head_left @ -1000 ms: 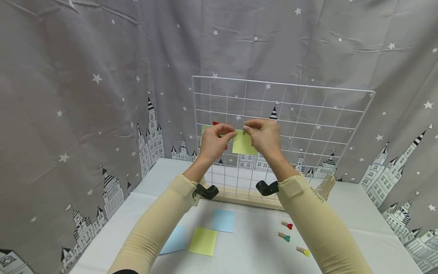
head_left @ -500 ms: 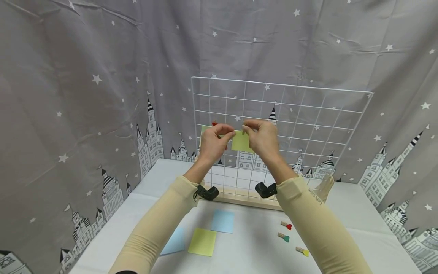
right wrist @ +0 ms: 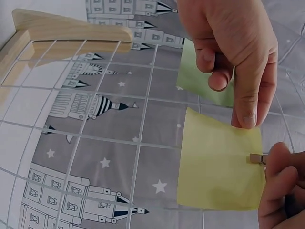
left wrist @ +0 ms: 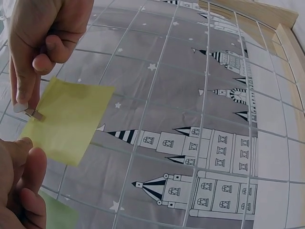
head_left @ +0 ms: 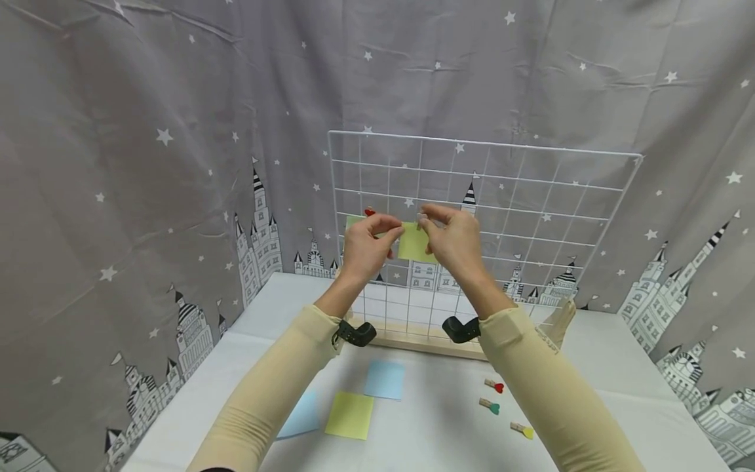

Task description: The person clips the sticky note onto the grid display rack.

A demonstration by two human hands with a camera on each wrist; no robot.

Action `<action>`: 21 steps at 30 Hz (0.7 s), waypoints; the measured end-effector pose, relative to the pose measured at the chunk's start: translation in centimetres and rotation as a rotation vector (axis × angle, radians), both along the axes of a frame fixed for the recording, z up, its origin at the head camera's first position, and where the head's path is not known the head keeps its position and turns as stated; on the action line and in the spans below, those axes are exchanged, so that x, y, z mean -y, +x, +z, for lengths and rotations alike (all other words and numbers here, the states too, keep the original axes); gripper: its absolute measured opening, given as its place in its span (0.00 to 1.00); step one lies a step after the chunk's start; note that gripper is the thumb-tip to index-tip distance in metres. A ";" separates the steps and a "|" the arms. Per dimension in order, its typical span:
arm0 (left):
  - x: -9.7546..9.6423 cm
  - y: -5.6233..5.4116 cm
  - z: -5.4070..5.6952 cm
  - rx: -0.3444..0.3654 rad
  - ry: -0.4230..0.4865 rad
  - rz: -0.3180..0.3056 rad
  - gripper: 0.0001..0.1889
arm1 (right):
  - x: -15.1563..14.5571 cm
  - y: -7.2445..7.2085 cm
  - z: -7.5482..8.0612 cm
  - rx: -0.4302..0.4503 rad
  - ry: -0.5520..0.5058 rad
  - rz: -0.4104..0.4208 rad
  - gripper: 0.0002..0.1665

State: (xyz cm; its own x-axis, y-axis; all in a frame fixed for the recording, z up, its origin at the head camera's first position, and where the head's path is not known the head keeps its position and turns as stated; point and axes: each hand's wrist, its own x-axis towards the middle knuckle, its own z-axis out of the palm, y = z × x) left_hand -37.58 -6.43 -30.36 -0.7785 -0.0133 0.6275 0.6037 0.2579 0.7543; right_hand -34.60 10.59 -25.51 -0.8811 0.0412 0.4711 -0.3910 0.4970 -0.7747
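Observation:
A yellow sticky note (head_left: 415,242) is held up against the white wire grid (head_left: 531,213). My left hand (head_left: 367,248) pinches its top left corner between thumb and fingers. At the note's top edge, my right hand (head_left: 457,237) pinches a small wooden clothespin (right wrist: 256,159), its tip overlapping the paper. A whitish end of this clothespin (left wrist: 34,113) shows at my fingertips in the left wrist view. Beside the left hand a pale green note (right wrist: 202,76) hangs on the grid, with a red heart clothespin (head_left: 369,211) above it, partly hidden by that hand.
On the white table lie two blue notes (head_left: 385,379) and a yellow note (head_left: 349,415). Three clothespins with red (head_left: 494,385), green (head_left: 489,406) and yellow (head_left: 522,430) hearts lie to the right. The grid stands in a wooden base (head_left: 425,342) before a grey curtain (head_left: 177,85).
Both hands keep their hold at the grid. The right fingers have shifted only slightly on the clothespin; the things on the table are unmoved.

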 end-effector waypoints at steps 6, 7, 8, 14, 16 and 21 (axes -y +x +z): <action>0.3 0.2 -0.1 0.002 -0.003 0.004 0.06 | -0.4 0.4 -0.2 -0.042 -0.017 0.035 0.21; 0.4 0.3 -0.1 0.004 0.002 -0.002 0.06 | -0.5 0.5 -0.2 -0.052 -0.022 0.043 0.21; 0.4 0.3 -0.1 0.004 0.006 -0.009 0.06 | -0.5 0.6 -0.3 -0.059 -0.025 0.051 0.22; 0.6 0.5 -0.3 0.007 0.008 -0.020 0.07 | -0.8 1.0 -0.6 -0.080 -0.047 0.079 0.22; 0.7 0.5 -0.4 0.006 0.004 -0.015 0.07 | -0.9 1.1 -0.7 -0.088 -0.053 0.082 0.22; 1.0 0.5 -0.5 0.009 -0.012 -0.002 0.08 | -1.3 1.2 -0.6 -0.125 -0.060 0.075 0.22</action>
